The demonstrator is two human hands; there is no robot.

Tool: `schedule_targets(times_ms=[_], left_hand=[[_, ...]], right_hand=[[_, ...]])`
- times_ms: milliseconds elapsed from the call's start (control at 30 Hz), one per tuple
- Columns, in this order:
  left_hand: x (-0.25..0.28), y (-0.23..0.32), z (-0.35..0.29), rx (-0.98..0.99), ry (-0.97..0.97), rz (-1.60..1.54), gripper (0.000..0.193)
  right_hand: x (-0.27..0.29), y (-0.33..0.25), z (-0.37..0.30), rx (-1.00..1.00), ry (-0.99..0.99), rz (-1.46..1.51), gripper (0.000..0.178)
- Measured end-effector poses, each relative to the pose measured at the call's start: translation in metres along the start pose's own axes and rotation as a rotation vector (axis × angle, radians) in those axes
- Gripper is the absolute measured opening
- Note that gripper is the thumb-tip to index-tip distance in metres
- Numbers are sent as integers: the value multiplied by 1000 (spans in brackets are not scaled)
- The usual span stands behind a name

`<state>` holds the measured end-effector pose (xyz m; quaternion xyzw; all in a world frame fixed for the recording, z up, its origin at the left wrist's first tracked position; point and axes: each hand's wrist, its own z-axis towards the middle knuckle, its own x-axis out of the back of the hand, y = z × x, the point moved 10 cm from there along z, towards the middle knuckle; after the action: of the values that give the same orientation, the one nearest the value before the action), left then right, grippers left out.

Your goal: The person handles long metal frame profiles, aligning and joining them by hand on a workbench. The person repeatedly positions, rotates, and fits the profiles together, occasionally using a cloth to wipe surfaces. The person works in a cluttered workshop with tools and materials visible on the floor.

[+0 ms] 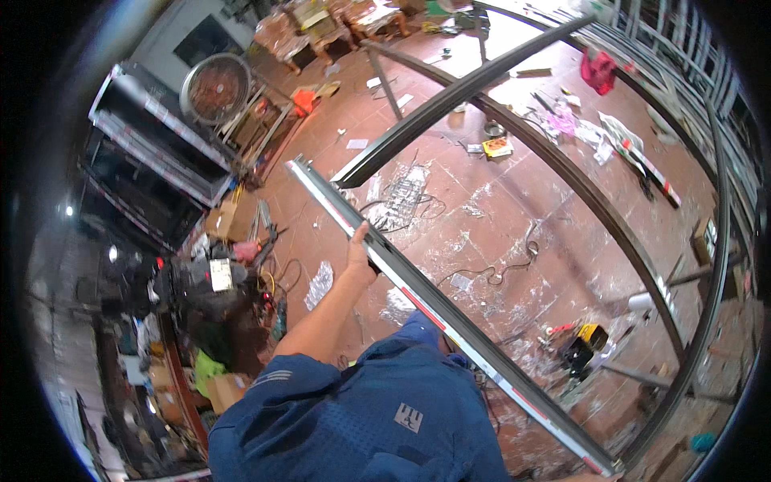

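Across the front of the body, in the head view, a long metal bar [450, 320] with a pale face and red marks slanted from upper left to lower right. The left hand [358, 255] was wrapped around it toward its upper end, the forearm rising from a blue sleeve [295, 384]. Only a sliver of the right hand [598, 477] showed at the lower edge, beside the bar's lower end; whether it gripped, I could not tell. Beyond the bar, a dark beam [458, 95] ran off toward the upper right, its near end just beside the bar's upper end. Scraps [405, 193] littered the reddish tiled floor [506, 185], and a round fan [215, 88] stood at upper left.
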<state>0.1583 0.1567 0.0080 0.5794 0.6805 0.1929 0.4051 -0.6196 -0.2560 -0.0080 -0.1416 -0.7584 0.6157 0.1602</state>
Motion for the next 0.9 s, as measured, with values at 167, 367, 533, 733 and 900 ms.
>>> schedule_targets(times_ms=[167, 367, 533, 733, 900], left_hand=[[10, -36, -31, 119, 45, -43, 48], [21, -55, -38, 211, 46, -142, 44], [22, -65, -31, 293, -30, -150, 43], [24, -46, -43, 412, -45, -175, 54], [127, 61, 126, -4, 54, -386, 76]], right_hand=[[-46, -64, -9, 264, 45, -387, 39], [-187, -133, -102, 618, -244, -568, 41], [-398, -41, -353, 260, -1503, -794, 75], [-450, 2, -531, 297, -2070, -1082, 116], [-446, 9, -519, 337, -2043, -1143, 112]])
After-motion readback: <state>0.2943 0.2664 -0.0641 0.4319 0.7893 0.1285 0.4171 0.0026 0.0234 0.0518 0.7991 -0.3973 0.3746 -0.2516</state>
